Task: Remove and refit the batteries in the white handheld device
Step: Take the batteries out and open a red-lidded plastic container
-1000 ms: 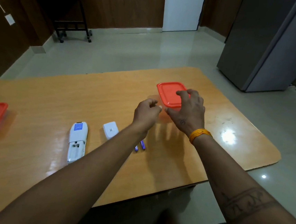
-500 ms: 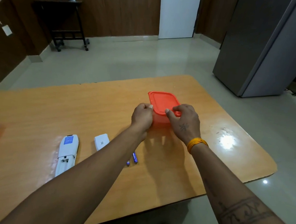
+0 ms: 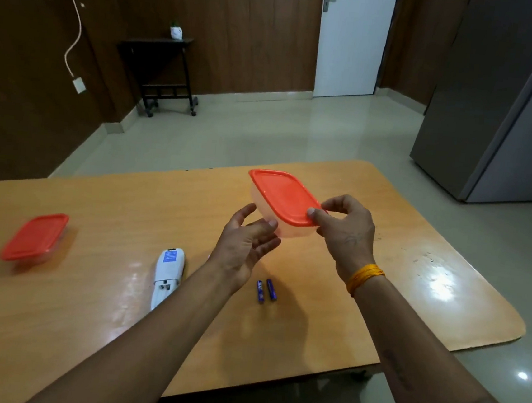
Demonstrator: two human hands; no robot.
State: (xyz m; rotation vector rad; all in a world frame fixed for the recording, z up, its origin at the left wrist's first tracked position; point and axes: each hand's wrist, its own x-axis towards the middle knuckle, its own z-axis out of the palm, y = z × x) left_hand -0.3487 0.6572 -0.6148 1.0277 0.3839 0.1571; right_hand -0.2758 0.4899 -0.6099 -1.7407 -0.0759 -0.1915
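Wooden table [image 3: 109, 326]: right hand [image 3: 348, 230] pinches red-lidded container [image 3: 286, 200] corner, left hand [image 3: 244, 248] open underneath. 2 batteries [image 3: 266, 290], white device [image 3: 168, 274] wait. Tip: support base, peel lid slowly.

White handheld device [image 3: 167, 276] lies face-down, battery bay open; two blue batteries [image 3: 266, 290] lie side-by-side right of it.

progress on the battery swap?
Done: both batteries lie on the table; the white device lies with its bay open. In hand: right hand grips a red-lidded container, left hand open beneath it. Left: refitting the batteries.
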